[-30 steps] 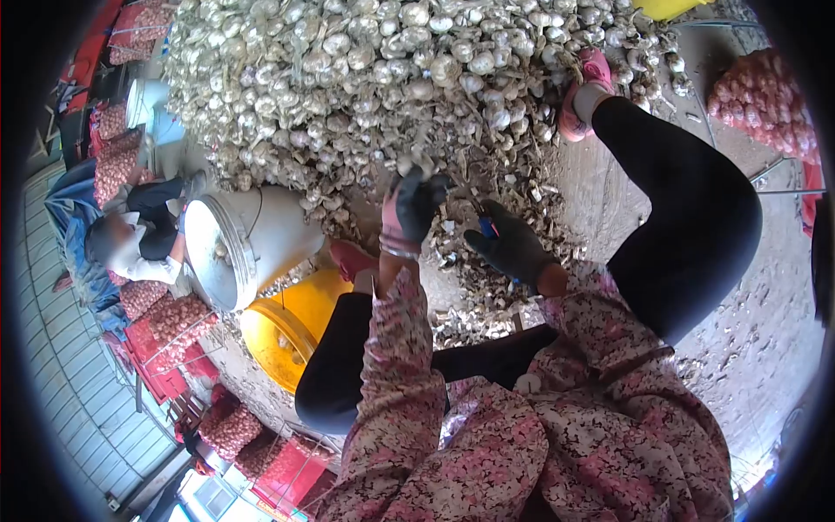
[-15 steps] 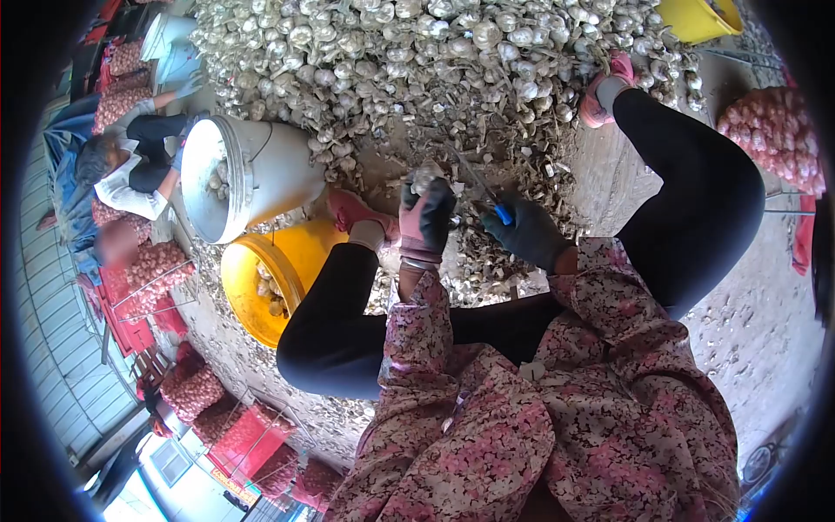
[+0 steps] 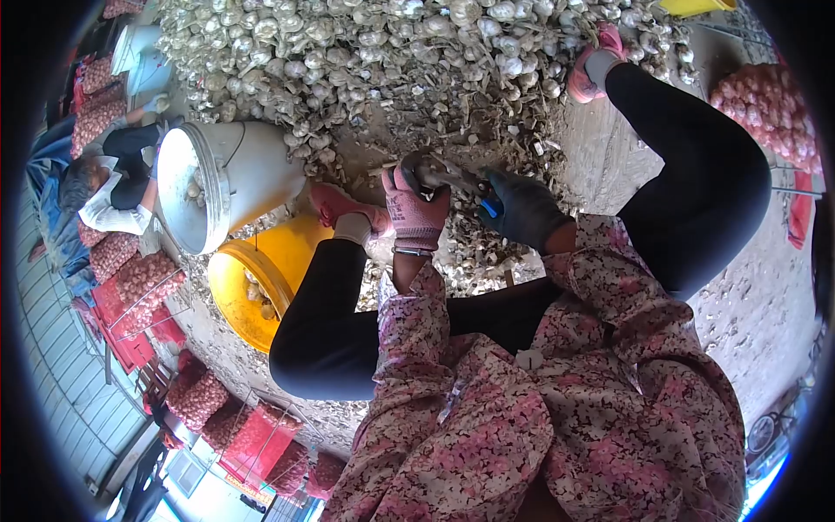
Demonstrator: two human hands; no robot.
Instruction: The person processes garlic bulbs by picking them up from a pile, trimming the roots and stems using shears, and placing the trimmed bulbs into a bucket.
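My left hand point(image 3: 416, 209), in a pink glove with dark fingers, is closed at the centre of the view; the garlic bulb it was seen holding is now mostly hidden by the fingers. My right hand point(image 3: 527, 213), in a dark glove, grips a pair of shears point(image 3: 459, 179) with blue on the handle. The blades point left and reach right up to the left hand's fingers. Beyond both hands lies a large heap of garlic bulbs point(image 3: 348, 61), with cut stalks and scraps point(image 3: 487, 257) on the ground below the hands.
A white bucket point(image 3: 252, 165) and a yellow bucket point(image 3: 300, 252), both tipped and with garlic inside, lie to the left. Another person point(image 3: 113, 191) sits beyond them. Red net sacks of garlic point(image 3: 757, 109) stand at right and along the left. Another yellow bucket point(image 3: 696, 5) is at top right.
The shears have gone from spread blades to blades brought together at my left hand. My left hand has turned, so its pink back shows and the bulb is covered. The view has shifted slightly.
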